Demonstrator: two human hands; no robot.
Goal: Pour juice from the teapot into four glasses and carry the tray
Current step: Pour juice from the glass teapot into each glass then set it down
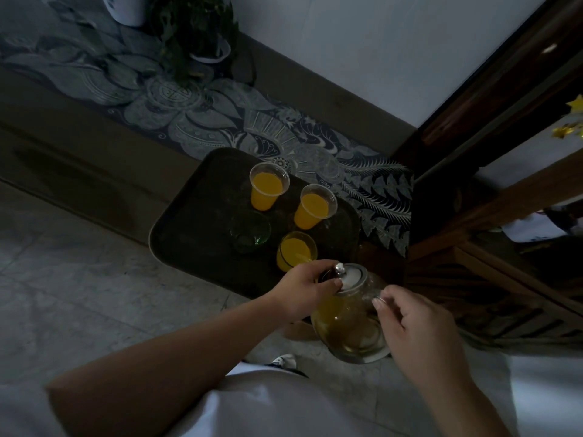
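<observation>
Tray is lying flat on the bench, wide and stiff, likely needing both hands at its edges since the four glasses could slide. Teapot, glass, fragile and part full, is tilting at the near right. Left hand is pressing fingers on the lid; right hand is curling, loosely spread, by the handle.

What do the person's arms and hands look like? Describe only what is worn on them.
Both forearms are bare down to the hands: no sleeves reach them, and no gloves, watch or rings can be made out on the left hand or the right hand in this dim light. A white garment shows at the bottom of the view, likely a short-sleeved top.
</observation>
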